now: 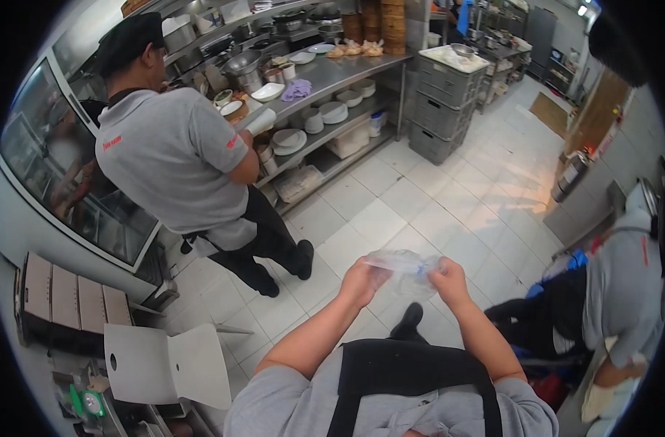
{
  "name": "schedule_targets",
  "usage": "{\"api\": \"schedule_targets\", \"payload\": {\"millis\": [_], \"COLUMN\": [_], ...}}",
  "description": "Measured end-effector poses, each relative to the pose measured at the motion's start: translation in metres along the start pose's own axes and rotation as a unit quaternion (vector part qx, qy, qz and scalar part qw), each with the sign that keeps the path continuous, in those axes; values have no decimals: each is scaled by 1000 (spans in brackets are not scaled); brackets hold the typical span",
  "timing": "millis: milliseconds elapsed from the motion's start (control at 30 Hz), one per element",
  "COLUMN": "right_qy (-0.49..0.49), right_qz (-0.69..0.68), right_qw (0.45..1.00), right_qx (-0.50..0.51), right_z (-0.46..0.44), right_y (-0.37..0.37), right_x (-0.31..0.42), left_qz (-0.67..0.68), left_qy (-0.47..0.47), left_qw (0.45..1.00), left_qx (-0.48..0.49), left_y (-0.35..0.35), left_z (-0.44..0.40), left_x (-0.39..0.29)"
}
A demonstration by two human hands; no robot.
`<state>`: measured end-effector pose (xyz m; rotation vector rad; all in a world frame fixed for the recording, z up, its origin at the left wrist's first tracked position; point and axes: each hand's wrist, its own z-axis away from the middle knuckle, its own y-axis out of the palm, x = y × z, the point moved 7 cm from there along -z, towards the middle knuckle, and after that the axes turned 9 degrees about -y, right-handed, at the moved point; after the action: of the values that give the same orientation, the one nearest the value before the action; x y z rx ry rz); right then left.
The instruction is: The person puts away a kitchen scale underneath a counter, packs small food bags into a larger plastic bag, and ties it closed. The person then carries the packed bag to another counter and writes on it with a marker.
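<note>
A clear plastic bag [404, 264] is stretched between my two hands in front of my chest, above the tiled floor. My left hand [363, 282] grips its left end with the fingers closed. At the opposite end, my right hand [449, 280] pinches the plastic, where a small bluish mark shows. The bag is see-through and looks thin and crumpled, hanging slightly below my hands. Whether anything lies inside it I cannot make out.
A co-worker [179, 153] stands at the steel counter [325, 73] with dishes and pots. Stacked grey crates [442, 109] stand beyond. Another person [616, 284] bends at the right. A white chair [165, 364] is at lower left, near a fire extinguisher-free glass-door fridge [70, 160].
</note>
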<state>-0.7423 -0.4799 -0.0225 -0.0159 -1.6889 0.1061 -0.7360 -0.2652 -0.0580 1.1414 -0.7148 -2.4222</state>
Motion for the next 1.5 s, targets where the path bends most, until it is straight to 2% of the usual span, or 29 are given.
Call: {"api": "schedule_targets", "payload": {"millis": [67, 100, 133, 200, 233, 300, 367, 433, 467, 500, 567, 600, 700, 733, 767, 800, 833, 900, 967, 1000, 1033, 1100, 1167, 1200, 1267, 1300, 1333, 1400, 1500], "right_qy": [68, 62, 129, 207, 209, 222, 258, 176, 175, 180, 105, 84, 102, 88, 89, 119, 143, 153, 160, 131, 105, 93, 89, 62, -5, -75, -91, -336, -327], "right_qz": [269, 263, 104, -178, -185, -485, -432, -283, -193, -188, -43, 4, 39, 1, 2, -151, -298, -346, -403, -371, -337, -310, -280, -230, -167, -104, 97, 307, 520], "right_qw": [960, 962, 986, 953, 952, 840, 855, 940, 960, 959, 941, 910, 905, 941, 946, 952, 930, 917, 896, 911, 924, 929, 916, 931, 948, 956, 957, 871, 779], "right_qx": [44, 48, -21, -132, -123, -97, -124, 74, 100, 113, 319, 406, 410, 326, 311, 239, 162, 129, 99, 122, 145, 178, 274, 278, 270, 264, 256, 184, 125], "right_z": [-45, -70, -94, -146, -186, -268, -312, -366, -384, -400, -428, -441, -510, -553, -590, -633, -671, -734, -785, -798, -812, -847, -882, -910, -972, -1007, -1050, -1131, -1238], "right_y": [-29, -29, -37, -38, -45, -36, -30, -17, -9, -5, 15, 26, 34, 29, 24, 16, 8, 8, 15, 19, 21, 23, 31, 26, 13, 10, -5, -16, -15], "right_x": [-47, -54, -70, -81, -95, -128, -81, -53, -39, -36, -31, -32, -44, -60, -74, -73, -71, -72, -49, -18, 3, 10, 14, 8, -1, -3, -22, -26, -38], "left_qz": [165, 162, 168, -39, -41, -249, -321, -521, -493, -485, -88, 1, 133, 179, 218, 161, 158, 74, -57, -348, -581, -572, -565, -567, -456, -452, -516, -591, -544], "left_qy": [13, 22, -10, 3, 9, 37, 84, 217, 287, 284, 155, 157, 121, 108, 86, 101, 95, 164, 152, 315, 429, 407, 434, 432, 330, 329, 361, 408, 365], "left_qw": [983, 984, 942, 997, 998, 968, 943, 808, 788, 790, 950, 968, 980, 965, 890, 973, 972, 968, 964, 883, 657, 620, 588, 589, 755, 754, 684, 550, 576], "left_qx": [82, 77, 290, 61, 51, 7, -1, -169, -234, -246, -255, -198, -84, 158, 390, 133, 145, 173, 211, -5, -218, -351, -382, -381, -336, -346, -369, -426, -489], "left_y": [-18, -18, 12, 29, 43, 59, 58, 35, 17, 13, -23, -13, -7, 6, 20, 52, 79, 111, 90, 82, 88, 93, 97, 107, 113, 114, 121, 125, 115], "left_z": [-53, -74, -86, -107, -119, -139, -183, -226, -242, -255, -292, -303, -358, -382, -394, -384, -384, -395, -454, -467, -471, -489, -512, -520, -548, -565, -576, -597, -641], "left_x": [-26, -39, -52, -65, -76, -92, -121, -161, -178, -196, -235, -260, -315, -333, -352, -383, -404, -451, -484, -518, -546, -590, -624, -638, -660, -670, -682, -702, -724]}}
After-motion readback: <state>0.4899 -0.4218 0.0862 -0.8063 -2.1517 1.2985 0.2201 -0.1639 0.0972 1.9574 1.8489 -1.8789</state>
